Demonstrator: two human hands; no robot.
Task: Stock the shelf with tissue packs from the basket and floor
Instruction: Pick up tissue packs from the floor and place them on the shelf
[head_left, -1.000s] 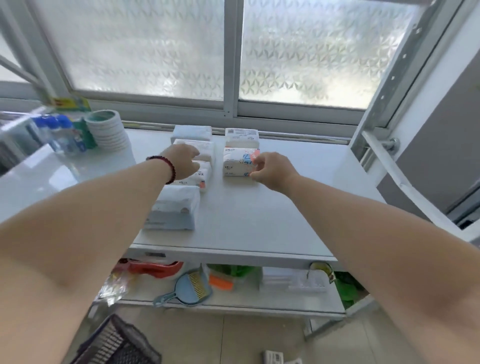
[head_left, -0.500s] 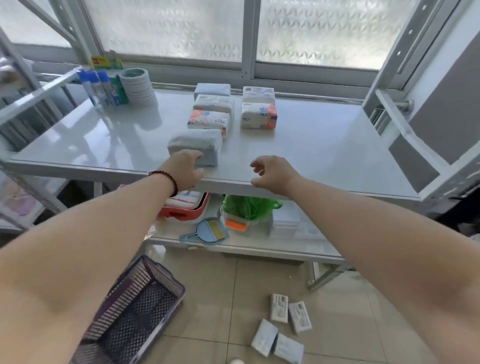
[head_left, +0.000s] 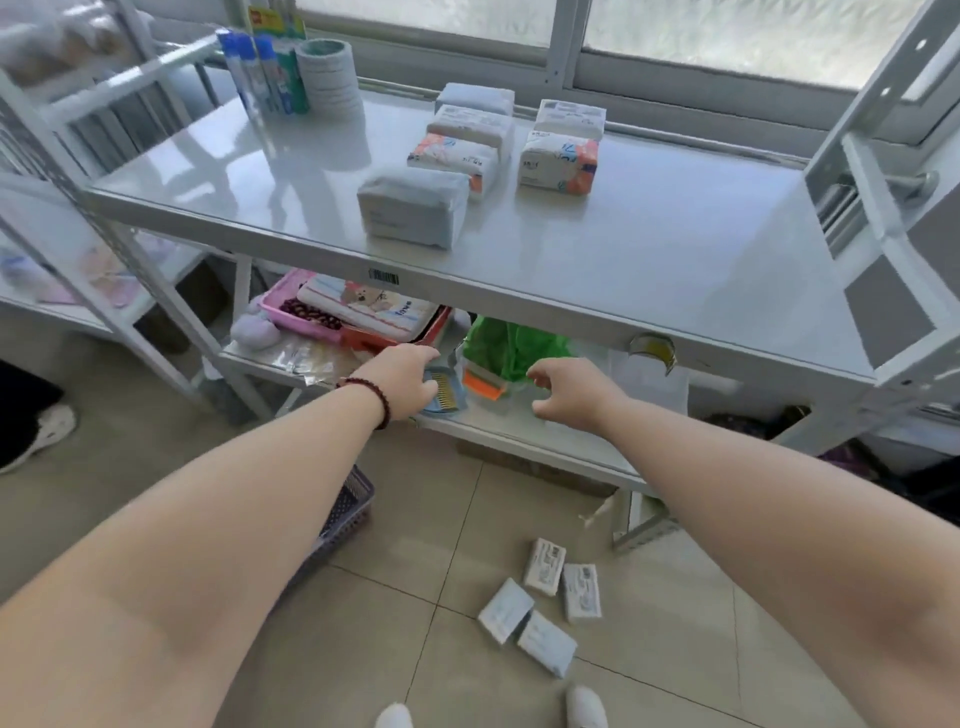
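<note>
Several tissue packs stand in two rows on the white shelf top (head_left: 649, 249); the nearest is a pale blue pack (head_left: 413, 208), and an orange-and-white pack (head_left: 558, 163) heads the right row. Several more packs (head_left: 543, 605) lie scattered on the tiled floor below. A dark purple basket (head_left: 345, 506) sits on the floor, mostly hidden under my left forearm. My left hand (head_left: 408, 376) and my right hand (head_left: 566, 387) hang in front of the lower shelf, both holding nothing, fingers loosely spread.
The lower shelf (head_left: 519, 431) holds a pink tray, a red tray, a blue dustpan (head_left: 441, 397) and a green bag (head_left: 511, 345). Blue bottles and a tape stack (head_left: 327, 78) stand at the back left. A second rack (head_left: 62, 171) stands left. A shoe (head_left: 36, 434) lies on the floor.
Both hands have left the shelf top and dropped down to the level of the lower shelf. The view has tilted down, showing more floor and the loose packs.
</note>
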